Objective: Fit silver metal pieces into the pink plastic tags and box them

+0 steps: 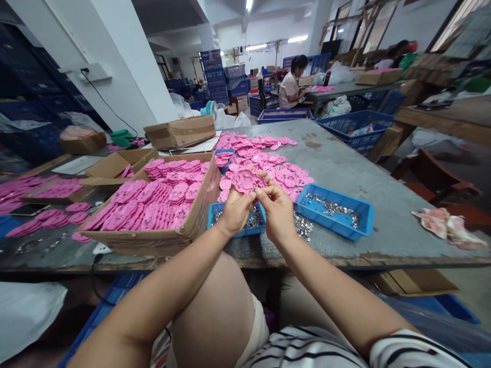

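A pink molded plastic piece (245, 180) with a round recess is held up in front of me over the table. My left hand (237, 208) grips its lower left edge. My right hand (276, 205) is closed at its right side, with thumb and finger pinched at the lower edge; anything small between them is hidden. Just below the hands sits a small blue tray (237, 230) of shiny metal parts. To the right, a longer blue tray (335, 210) holds more of these parts, and a loose pile of metal parts (303, 226) lies between the trays.
A cardboard box (199, 214) packed with pink pieces stands at the left. Behind my hands spreads a heap of loose pink pieces (264, 153). A crumpled cloth (447, 225) lies at the table's right. Another person (290, 87) sits at a table farther back.
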`<act>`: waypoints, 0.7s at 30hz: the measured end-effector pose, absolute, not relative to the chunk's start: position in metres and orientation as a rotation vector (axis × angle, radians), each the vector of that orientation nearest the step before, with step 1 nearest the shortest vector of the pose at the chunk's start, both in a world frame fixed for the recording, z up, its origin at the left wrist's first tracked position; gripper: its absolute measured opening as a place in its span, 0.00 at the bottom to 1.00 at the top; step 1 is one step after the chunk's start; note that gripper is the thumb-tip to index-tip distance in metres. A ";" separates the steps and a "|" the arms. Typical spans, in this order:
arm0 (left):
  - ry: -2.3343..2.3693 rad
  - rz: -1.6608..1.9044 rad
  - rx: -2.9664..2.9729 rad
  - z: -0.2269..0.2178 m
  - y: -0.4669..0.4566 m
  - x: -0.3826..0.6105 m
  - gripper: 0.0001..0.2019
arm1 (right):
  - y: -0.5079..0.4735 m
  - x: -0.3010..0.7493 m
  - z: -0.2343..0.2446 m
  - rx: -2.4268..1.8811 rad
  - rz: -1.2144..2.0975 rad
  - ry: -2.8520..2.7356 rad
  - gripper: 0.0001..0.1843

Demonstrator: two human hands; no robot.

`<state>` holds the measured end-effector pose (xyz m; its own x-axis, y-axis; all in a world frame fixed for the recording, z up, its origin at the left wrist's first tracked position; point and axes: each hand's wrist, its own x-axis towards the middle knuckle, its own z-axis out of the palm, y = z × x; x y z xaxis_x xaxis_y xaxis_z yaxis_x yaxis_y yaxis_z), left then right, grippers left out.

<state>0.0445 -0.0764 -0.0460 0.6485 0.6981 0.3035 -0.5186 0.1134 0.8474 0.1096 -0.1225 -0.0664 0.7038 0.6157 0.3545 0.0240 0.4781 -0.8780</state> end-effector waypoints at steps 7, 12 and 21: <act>0.152 0.894 1.156 -0.047 -0.075 0.045 0.33 | -0.122 0.110 -0.067 -1.022 0.386 -0.707 0.13; 0.161 0.932 1.201 -0.051 -0.072 0.044 0.31 | -0.122 0.113 -0.067 -1.040 0.397 -0.712 0.14; 0.195 0.998 1.239 -0.057 -0.066 0.044 0.33 | -0.137 0.127 -0.066 -1.029 0.426 -0.762 0.14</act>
<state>0.0438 -0.0659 -0.0573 0.5848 0.7191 0.3752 -0.5251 -0.0170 0.8509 0.1272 -0.1367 -0.0658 0.6734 0.6440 0.3630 0.0284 0.4681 -0.8832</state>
